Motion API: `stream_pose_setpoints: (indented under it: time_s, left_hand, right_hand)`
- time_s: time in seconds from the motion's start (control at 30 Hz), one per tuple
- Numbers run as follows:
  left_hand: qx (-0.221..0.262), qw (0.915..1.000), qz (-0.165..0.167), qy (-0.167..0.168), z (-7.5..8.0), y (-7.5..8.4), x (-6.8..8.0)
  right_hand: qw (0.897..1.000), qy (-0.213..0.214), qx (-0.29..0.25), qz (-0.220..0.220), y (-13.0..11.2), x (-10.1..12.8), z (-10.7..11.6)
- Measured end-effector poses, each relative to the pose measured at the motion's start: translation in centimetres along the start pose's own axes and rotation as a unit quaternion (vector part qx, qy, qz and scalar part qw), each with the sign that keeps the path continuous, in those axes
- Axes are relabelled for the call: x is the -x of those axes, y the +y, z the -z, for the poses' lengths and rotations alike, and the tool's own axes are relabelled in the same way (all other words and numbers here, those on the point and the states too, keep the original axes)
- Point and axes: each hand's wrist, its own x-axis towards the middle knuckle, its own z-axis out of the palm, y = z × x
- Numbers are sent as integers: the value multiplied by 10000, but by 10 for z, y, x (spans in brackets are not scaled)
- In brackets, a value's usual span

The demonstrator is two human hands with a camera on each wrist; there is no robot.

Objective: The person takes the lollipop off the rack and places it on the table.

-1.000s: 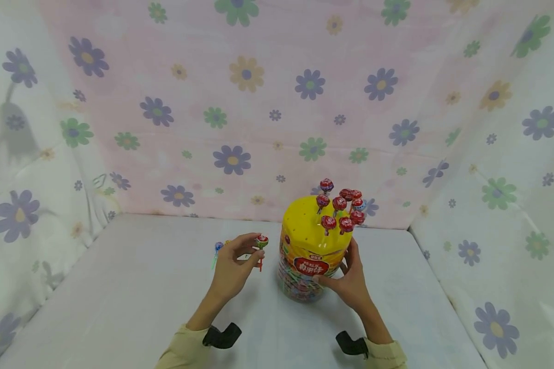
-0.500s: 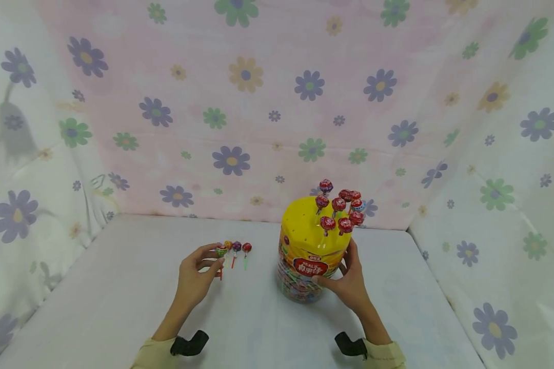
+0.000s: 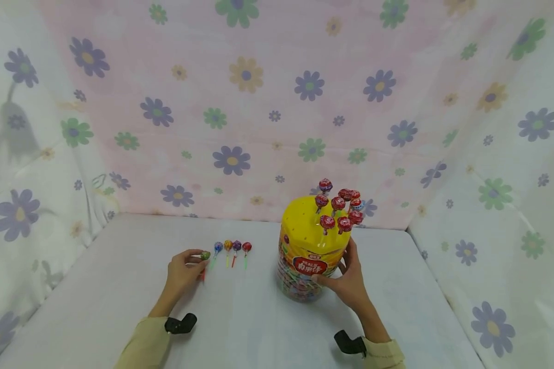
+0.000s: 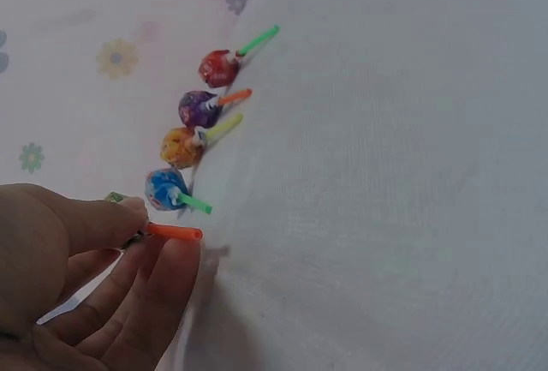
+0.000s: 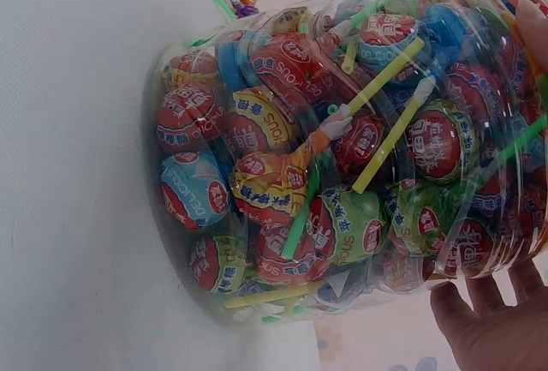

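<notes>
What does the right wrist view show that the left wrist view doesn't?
Right wrist only: the clear jar packed with wrapped lollipops, with the right hand's fingertips at its side.

Left wrist only: the left hand pinching an orange-stick lollipop just above the white cloth, and close-ups of the blue, orange, purple and red lollipops in a row.

Both: the white cloth and that row of lollipops, seen only small and far off at the top of the right wrist view.
</notes>
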Motion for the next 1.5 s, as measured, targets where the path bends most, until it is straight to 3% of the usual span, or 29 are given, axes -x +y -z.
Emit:
stream_pose_setpoints:
  time_s: [0.17,0.43,0.67,0.8,0.93,1.03,1.2,1.33,1.5]
  left_hand:
    - [-297,9995,-49,49,-1,-7,-18]
    - [-677,9975,-206,-60,0,-4,-42]
    - [-803,9960,-128,-381,3,-7,-50]
    - [-594,9971,-48,-483,3,-12,-51]
    - [-239,9986,22,-473,3,-15,-50]
    - [-196,9994,26,-283,3,-15,-46]
    - [-115,9996,-238,48,7,-10,-32]
    - [419,9972,-618,-57,7,5,-20]
    - [985,9862,-1283,-351,-3,38,4]
  right_hand:
    - [10000,6,-58,-58,0,-1,-1]
    - [9999,9,-46,-91,-1,0,0]
    - [9999,31,8,-127,0,1,-1]
    - [9999,57,7,-122,0,1,0]
    - [9999,60,-13,-106,-1,1,0]
    - [10000,26,-23,-93,0,1,-1]
    - [9999,-5,-46,-155,1,1,-1]
    - [9998,26,-45,-185,0,2,-1]
    - [9999,40,-20,-160,1,0,0]
